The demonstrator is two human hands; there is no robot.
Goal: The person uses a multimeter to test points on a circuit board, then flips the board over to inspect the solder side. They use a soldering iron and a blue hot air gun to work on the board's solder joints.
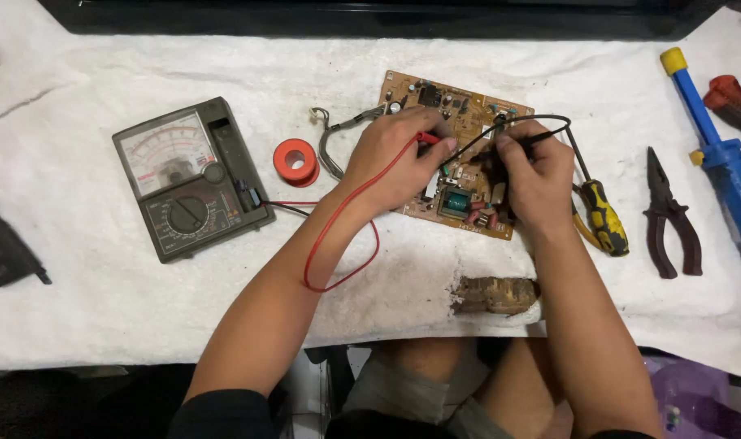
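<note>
**Probes down on the board**

Left hand (395, 158) pinches the red probe (427, 138), right hand (537, 175) grips the black probe (533, 140), both on the circuit board (456, 110). A slipping tip could bridge neighbouring contacts. The meter (190, 177) sits left.

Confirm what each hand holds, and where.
Left hand: red probe, pinched near its tip. Right hand: black probe, likewise, both over the circuit board.

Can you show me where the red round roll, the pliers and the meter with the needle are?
Red roll (295, 162), head view: on its red rim, left of the hole.
Pliers (665, 213), head view: on the joint where the handles meet.
Needle meter (190, 213), head view: on its round dial knob.
</note>
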